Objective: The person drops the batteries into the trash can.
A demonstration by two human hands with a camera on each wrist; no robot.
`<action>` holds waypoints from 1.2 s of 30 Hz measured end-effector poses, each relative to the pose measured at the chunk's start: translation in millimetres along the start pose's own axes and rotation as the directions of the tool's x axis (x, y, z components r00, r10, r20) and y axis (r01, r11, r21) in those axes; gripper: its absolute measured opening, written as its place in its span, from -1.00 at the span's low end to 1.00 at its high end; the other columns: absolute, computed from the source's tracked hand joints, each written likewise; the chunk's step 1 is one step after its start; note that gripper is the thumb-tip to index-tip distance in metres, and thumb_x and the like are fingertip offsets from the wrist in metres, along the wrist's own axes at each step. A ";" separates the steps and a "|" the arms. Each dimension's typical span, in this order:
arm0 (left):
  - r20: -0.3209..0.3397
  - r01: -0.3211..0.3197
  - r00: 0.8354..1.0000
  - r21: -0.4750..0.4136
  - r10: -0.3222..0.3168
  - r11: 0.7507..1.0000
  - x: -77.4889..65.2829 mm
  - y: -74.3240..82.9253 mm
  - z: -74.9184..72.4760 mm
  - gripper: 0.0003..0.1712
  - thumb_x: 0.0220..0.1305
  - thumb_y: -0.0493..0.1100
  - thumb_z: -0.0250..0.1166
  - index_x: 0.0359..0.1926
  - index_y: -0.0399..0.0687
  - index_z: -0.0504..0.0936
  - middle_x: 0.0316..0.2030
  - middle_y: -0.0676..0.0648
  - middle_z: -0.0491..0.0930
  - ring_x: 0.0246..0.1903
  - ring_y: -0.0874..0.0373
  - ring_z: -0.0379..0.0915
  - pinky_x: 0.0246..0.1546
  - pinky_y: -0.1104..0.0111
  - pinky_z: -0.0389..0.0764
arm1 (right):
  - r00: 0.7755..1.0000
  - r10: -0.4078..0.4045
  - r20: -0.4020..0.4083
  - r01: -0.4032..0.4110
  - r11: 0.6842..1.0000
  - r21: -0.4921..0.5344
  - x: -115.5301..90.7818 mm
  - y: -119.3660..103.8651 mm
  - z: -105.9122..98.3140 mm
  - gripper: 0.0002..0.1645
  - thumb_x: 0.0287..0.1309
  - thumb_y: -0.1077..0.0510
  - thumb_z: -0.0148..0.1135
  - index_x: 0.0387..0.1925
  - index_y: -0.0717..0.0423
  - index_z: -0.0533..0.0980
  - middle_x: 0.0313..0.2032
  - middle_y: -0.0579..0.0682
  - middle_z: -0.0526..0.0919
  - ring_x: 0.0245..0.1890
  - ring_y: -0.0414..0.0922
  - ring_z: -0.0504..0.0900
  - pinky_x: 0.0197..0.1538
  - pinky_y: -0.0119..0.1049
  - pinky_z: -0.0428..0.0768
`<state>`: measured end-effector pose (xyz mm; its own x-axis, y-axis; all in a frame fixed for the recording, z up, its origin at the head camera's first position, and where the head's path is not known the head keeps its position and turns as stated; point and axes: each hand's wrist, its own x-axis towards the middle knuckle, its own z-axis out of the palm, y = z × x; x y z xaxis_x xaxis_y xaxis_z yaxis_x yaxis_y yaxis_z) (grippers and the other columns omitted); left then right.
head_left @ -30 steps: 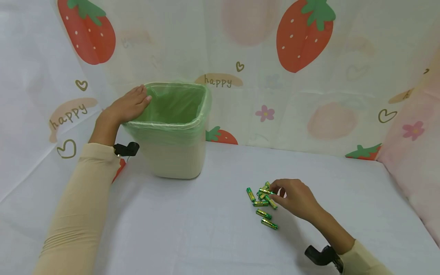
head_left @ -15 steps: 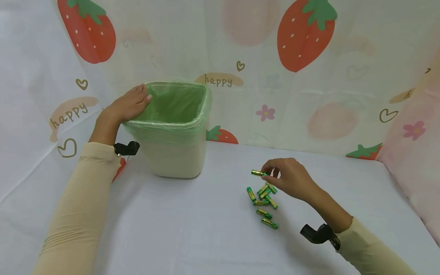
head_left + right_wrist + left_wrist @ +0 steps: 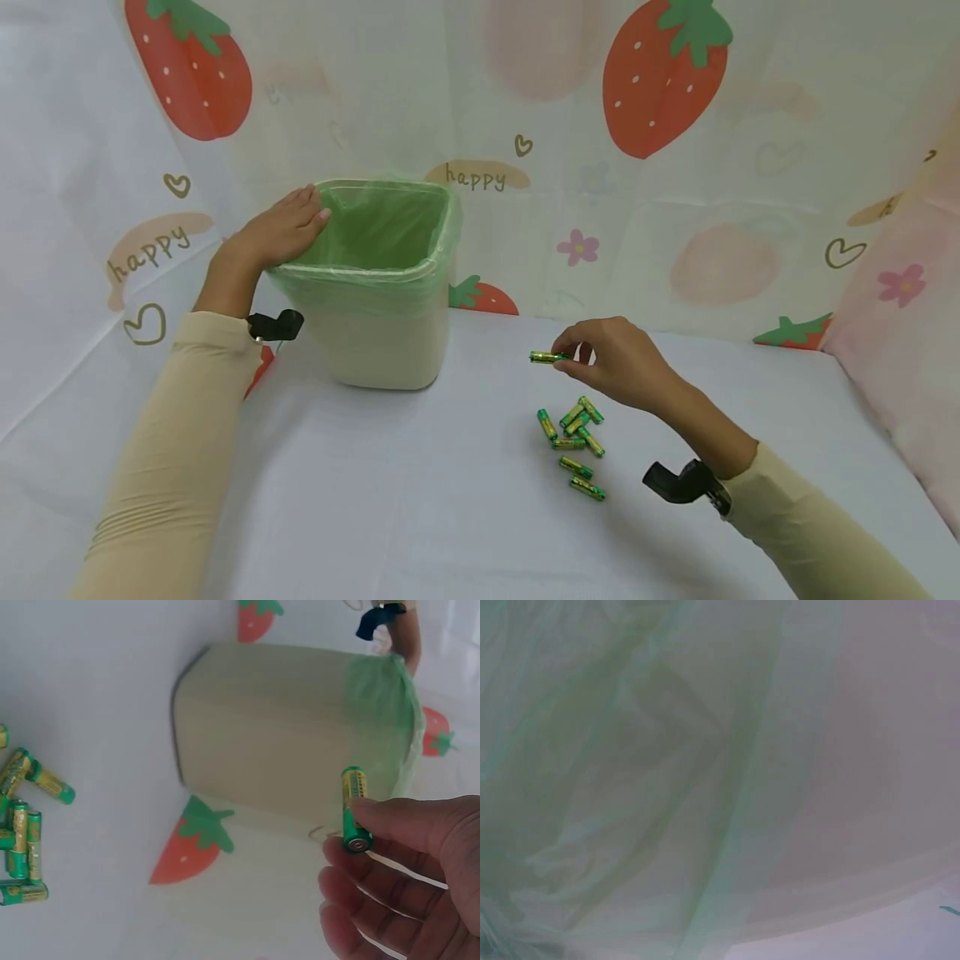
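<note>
Between thumb and fingertips my right hand [image 3: 618, 362] pinches a green and gold battery [image 3: 547, 357], raised above the table behind the other batteries. In the right wrist view one end of that battery [image 3: 354, 810] points up past the thumb. Several more batteries [image 3: 576, 425] lie in a loose cluster on the white cloth. My left hand [image 3: 279, 227] rests with its fingers straight on the left rim of a cream trash can [image 3: 375, 346]. A green bag [image 3: 386, 221] lines the can and folds over its rim. The left wrist view shows only bag and can wall.
A white cloth [image 3: 450, 500] covers the table. Behind it hangs a backdrop [image 3: 555, 183] printed with strawberries and hearts, close behind the trash can. A pink panel [image 3: 911, 333] borders the right side. Each wrist carries a black camera mount [image 3: 682, 483].
My right hand has lifted one battery from the cluster and moved it up and to the left, toward the trash can. The left hand has stayed on the rim.
</note>
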<state>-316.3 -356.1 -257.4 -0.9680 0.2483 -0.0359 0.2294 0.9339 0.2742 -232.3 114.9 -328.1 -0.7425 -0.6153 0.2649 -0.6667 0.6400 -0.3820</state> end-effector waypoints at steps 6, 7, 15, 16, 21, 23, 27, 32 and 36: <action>-0.001 -0.005 1.000 0.002 0.005 1.000 0.9 -1.1 0.2 -0.21 0.67 0.07 -0.37 0.54 -0.48 -0.28 0.56 -0.43 -0.40 0.56 -0.27 -0.55 0.54 -0.08 -0.34 | 0.999 -0.043 -0.015 0.043 0.999 -0.001 11.8 -8.9 -7.9 -0.85 0.15 0.18 0.51 -0.21 0.02 0.76 -0.37 -0.22 0.72 -0.38 -0.25 0.60 -0.45 -0.31 0.55; 0.000 -0.005 1.000 0.001 0.005 1.000 0.9 -1.5 0.4 -0.21 0.67 0.08 -0.37 0.54 -0.47 -0.29 0.56 -0.43 -0.40 0.56 -0.27 -0.56 0.54 -0.08 -0.34 | 0.998 -0.052 -0.021 0.052 0.999 0.000 14.1 -10.9 -9.3 -0.85 0.15 0.18 0.51 -0.21 0.03 0.76 -0.37 -0.21 0.72 -0.38 -0.25 0.60 -0.44 -0.31 0.55; 0.002 -0.007 1.000 -0.005 0.007 1.000 1.2 -2.6 0.7 -0.19 0.66 0.12 -0.41 0.54 -0.47 -0.30 0.56 -0.41 -0.43 0.56 -0.27 -0.57 0.54 -0.08 -0.35 | 0.992 -0.112 -0.054 0.112 0.994 0.008 33.5 -27.8 -17.3 -0.83 0.14 0.18 0.52 -0.20 0.05 0.76 -0.35 -0.18 0.74 -0.37 -0.24 0.61 -0.42 -0.29 0.56; 0.002 -0.006 1.000 -0.005 0.006 1.000 1.1 -2.7 0.7 -0.19 0.66 0.12 -0.42 0.54 -0.47 -0.30 0.56 -0.41 -0.43 0.56 -0.27 -0.57 0.54 -0.08 -0.35 | 0.992 -0.115 -0.055 0.116 0.993 0.011 35.7 -29.1 -17.7 -0.83 0.14 0.18 0.52 -0.19 0.06 0.76 -0.35 -0.17 0.74 -0.37 -0.24 0.61 -0.42 -0.29 0.56; 0.000 -0.010 1.000 -0.003 0.010 1.000 0.7 -1.3 0.0 -0.20 0.67 0.10 -0.41 0.53 -0.49 -0.29 0.56 -0.43 -0.41 0.55 -0.29 -0.56 0.54 -0.08 -0.34 | 0.987 -0.142 -0.079 0.144 0.989 0.021 46.4 -35.1 -21.4 -0.81 0.13 0.19 0.52 -0.18 0.09 0.76 -0.31 -0.13 0.76 -0.36 -0.23 0.62 -0.39 -0.29 0.56; 0.000 -0.014 1.000 0.002 0.014 1.000 0.9 -0.4 -0.5 -0.21 0.67 0.09 -0.41 0.53 -0.50 -0.28 0.55 -0.44 -0.41 0.55 -0.29 -0.55 0.54 -0.08 -0.34 | 0.984 -0.151 -0.094 0.154 0.988 0.026 50.6 -37.7 -23.4 -0.81 0.13 0.20 0.52 -0.18 0.11 0.76 -0.30 -0.12 0.77 -0.36 -0.22 0.62 -0.39 -0.28 0.56; 0.000 -0.012 1.000 0.005 0.012 1.000 1.8 0.0 -0.8 -0.20 0.67 0.09 -0.41 0.53 -0.50 -0.28 0.55 -0.44 -0.41 0.55 -0.28 -0.55 0.54 -0.08 -0.35 | 0.981 -0.161 -0.108 0.165 0.986 0.029 60.0 -42.9 -26.2 -0.80 0.13 0.20 0.52 -0.17 0.11 0.77 -0.30 -0.11 0.77 -0.35 -0.21 0.63 -0.39 -0.27 0.55; 0.001 -0.003 1.000 0.001 0.003 1.000 1.5 -0.5 -0.6 -0.20 0.67 0.11 -0.43 0.53 -0.48 -0.31 0.56 -0.42 -0.43 0.56 -0.27 -0.57 0.54 -0.07 -0.36 | 0.976 -0.176 -0.129 0.183 0.982 0.046 73.4 -48.4 -26.8 -0.79 0.14 0.23 0.50 -0.15 0.15 0.77 -0.28 -0.07 0.78 -0.35 -0.19 0.63 -0.36 -0.29 0.56; 0.002 0.002 1.000 -0.001 -0.002 1.000 1.1 -0.2 -0.3 -0.20 0.66 0.11 -0.43 0.53 -0.48 -0.32 0.56 -0.41 -0.44 0.56 -0.26 -0.58 0.54 -0.06 -0.36 | 0.965 -0.206 -0.165 0.223 0.970 0.092 82.7 -52.3 -25.8 -0.83 0.14 0.27 0.48 -0.19 0.17 0.77 -0.29 -0.05 0.78 -0.36 -0.19 0.63 -0.33 -0.30 0.58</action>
<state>-317.4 -356.1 -257.2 -0.9682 0.2472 -0.0387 0.2276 0.9342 0.2748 -260.5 42.5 -263.4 -0.5896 -0.6496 0.4799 -0.8065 0.4413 -0.3935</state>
